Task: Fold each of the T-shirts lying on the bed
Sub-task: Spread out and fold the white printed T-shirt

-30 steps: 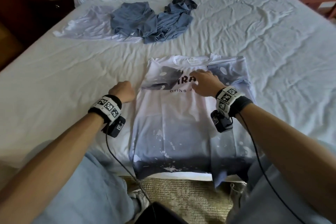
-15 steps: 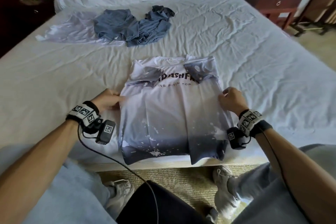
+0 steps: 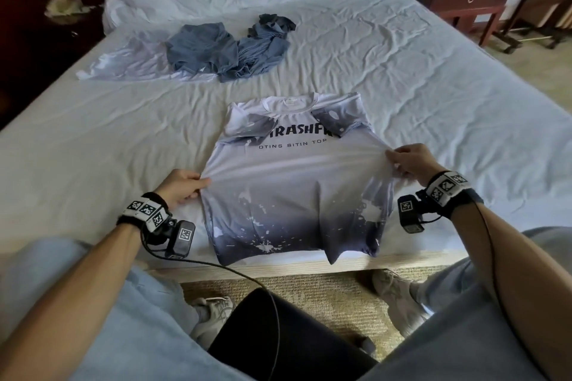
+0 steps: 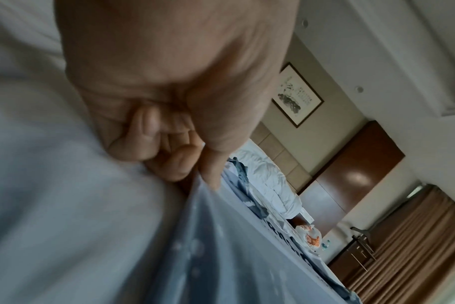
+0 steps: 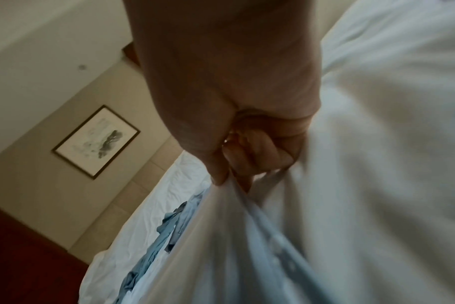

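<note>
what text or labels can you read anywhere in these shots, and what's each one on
"TRASHF": large black letters across the chest of the white T-shirt; both ends run under the folded-in sleeves, so the word is cut off.
"OTINS SITIN TOP": smaller black line just below it on the same shirt.
Neck tag inside the shirt's collar: too small to read.
Wrist bands and camera boxes: black-and-white square marker patterns, no words.
Framed picture on the wall: small marks, too blurred to read.

Soft daylight falls from the right; head view bends at its edges, both wrist views smear with blur.
</note>
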{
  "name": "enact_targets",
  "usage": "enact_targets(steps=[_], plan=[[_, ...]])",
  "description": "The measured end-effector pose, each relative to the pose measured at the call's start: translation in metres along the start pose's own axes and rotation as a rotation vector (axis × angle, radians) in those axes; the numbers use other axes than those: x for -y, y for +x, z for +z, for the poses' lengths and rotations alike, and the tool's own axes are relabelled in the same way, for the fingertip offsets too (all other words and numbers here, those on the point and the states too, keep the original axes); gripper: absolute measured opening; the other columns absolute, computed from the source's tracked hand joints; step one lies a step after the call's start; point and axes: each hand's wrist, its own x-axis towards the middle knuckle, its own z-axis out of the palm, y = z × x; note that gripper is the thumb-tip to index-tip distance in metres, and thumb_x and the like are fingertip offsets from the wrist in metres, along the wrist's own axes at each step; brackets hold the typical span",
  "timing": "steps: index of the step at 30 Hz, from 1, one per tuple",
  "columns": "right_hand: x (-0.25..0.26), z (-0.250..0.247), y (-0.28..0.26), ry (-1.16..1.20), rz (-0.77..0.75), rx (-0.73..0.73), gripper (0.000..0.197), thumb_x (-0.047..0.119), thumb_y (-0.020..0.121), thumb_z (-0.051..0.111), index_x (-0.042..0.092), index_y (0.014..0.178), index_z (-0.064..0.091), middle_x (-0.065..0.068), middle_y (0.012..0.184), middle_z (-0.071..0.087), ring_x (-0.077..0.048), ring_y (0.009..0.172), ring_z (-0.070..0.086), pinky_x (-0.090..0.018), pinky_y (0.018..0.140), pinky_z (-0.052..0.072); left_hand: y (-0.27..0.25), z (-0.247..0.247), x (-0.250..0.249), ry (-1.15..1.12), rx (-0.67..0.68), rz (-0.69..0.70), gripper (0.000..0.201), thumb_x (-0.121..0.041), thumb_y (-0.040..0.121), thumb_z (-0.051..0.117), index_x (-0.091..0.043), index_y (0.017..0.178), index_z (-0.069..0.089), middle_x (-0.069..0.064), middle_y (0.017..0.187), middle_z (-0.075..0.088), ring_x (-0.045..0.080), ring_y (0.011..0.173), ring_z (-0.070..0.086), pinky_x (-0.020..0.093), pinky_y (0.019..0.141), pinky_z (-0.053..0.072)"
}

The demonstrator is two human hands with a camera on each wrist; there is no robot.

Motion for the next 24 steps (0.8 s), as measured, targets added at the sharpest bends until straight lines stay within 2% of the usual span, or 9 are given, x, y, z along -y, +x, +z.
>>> enact_targets(steps=[3,6,9,11,13,16,19,21,24], plan=[[-0.012,-0.004,-0.017,0.116,0.074,0.225,0.037,0.028,0.091,0.076,-0.008,0.098,0.070,-0.008,0.053,0.047,-0.017,0.043,0.040,-0.024,0.045,0.032,-0.015,-0.004,0.010,0.001,0.120,-0.052,0.024,-0.030,0.090,0.077,-0.006,0.094,0.076,0.003,0.053,0.048,0.010,0.041,0.032,0.016,0.039,0.019],[-0.019,-0.006,-0.038,0.044,0.080,0.412,0.031,0.025,0.087,0.081,-0.003,0.094,0.069,-0.008,0.053,0.045,-0.015,0.042,0.035,-0.021,0.041,0.025,-0.034,-0.006,0.021,0.019,0.234,-0.058,0.021,-0.023,0.088,0.079,-0.004,0.089,0.071,0.005,0.052,0.043,0.012,0.042,0.028,0.018,0.038,0.017],[-0.031,-0.005,-0.047,0.055,0.059,0.249,0.032,0.027,0.082,0.085,0.000,0.091,0.070,-0.014,0.064,0.051,-0.017,0.044,0.042,-0.022,0.043,0.034,-0.039,-0.011,0.032,-0.040,0.082,-0.042,0.022,-0.017,0.089,0.078,0.002,0.099,0.071,0.001,0.052,0.050,0.007,0.039,0.034,0.014,0.035,0.019],[-0.037,-0.006,-0.055,0.064,0.054,0.191,0.033,0.028,0.080,0.086,0.000,0.087,0.071,-0.014,0.066,0.052,-0.016,0.045,0.042,-0.022,0.042,0.035,-0.043,-0.013,0.038,-0.081,0.056,-0.039,0.028,-0.017,0.090,0.077,0.004,0.108,0.072,0.000,0.056,0.060,0.007,0.041,0.039,0.014,0.035,0.021],[-0.040,-0.009,-0.066,0.025,0.062,0.275,0.035,0.030,0.079,0.087,-0.002,0.086,0.074,-0.009,0.060,0.052,-0.013,0.044,0.040,-0.021,0.039,0.032,-0.050,-0.012,0.040,-0.070,0.105,-0.039,0.029,-0.023,0.089,0.079,-0.001,0.108,0.074,0.001,0.065,0.068,0.008,0.045,0.042,0.016,0.037,0.023],[-0.040,-0.011,-0.080,-0.076,0.040,0.403,0.041,0.033,0.074,0.091,-0.002,0.089,0.076,-0.006,0.060,0.053,-0.013,0.048,0.040,-0.022,0.046,0.032,-0.058,-0.010,0.043,-0.028,0.174,-0.017,0.031,-0.024,0.087,0.081,-0.005,0.110,0.073,0.002,0.067,0.061,0.009,0.050,0.042,0.017,0.040,0.024],[-0.041,-0.013,-0.082,-0.057,0.008,0.296,0.040,0.026,0.076,0.089,-0.008,0.089,0.072,-0.008,0.059,0.051,-0.015,0.050,0.039,-0.024,0.047,0.031,-0.058,-0.010,0.048,-0.056,0.119,0.015,0.033,-0.015,0.090,0.077,0.002,0.117,0.067,-0.001,0.061,0.052,0.010,0.050,0.037,0.017,0.039,0.023],[-0.042,-0.019,-0.084,-0.091,0.020,0.277,0.034,0.027,0.075,0.089,-0.003,0.088,0.076,-0.006,0.057,0.053,-0.016,0.050,0.041,-0.025,0.048,0.033,-0.059,-0.012,0.049,-0.045,0.092,0.007,0.029,-0.013,0.093,0.074,0.003,0.117,0.067,-0.006,0.055,0.054,0.009,0.047,0.038,0.016,0.038,0.023],[-0.041,-0.024,-0.095,-0.238,0.053,0.414,0.020,0.030,0.082,0.084,0.011,0.088,0.082,-0.001,0.061,0.065,-0.011,0.055,0.051,-0.023,0.056,0.042,-0.069,-0.009,0.049,0.026,0.197,0.005,0.023,-0.014,0.094,0.073,0.004,0.108,0.070,-0.002,0.063,0.064,0.010,0.049,0.046,0.016,0.038,0.024]])
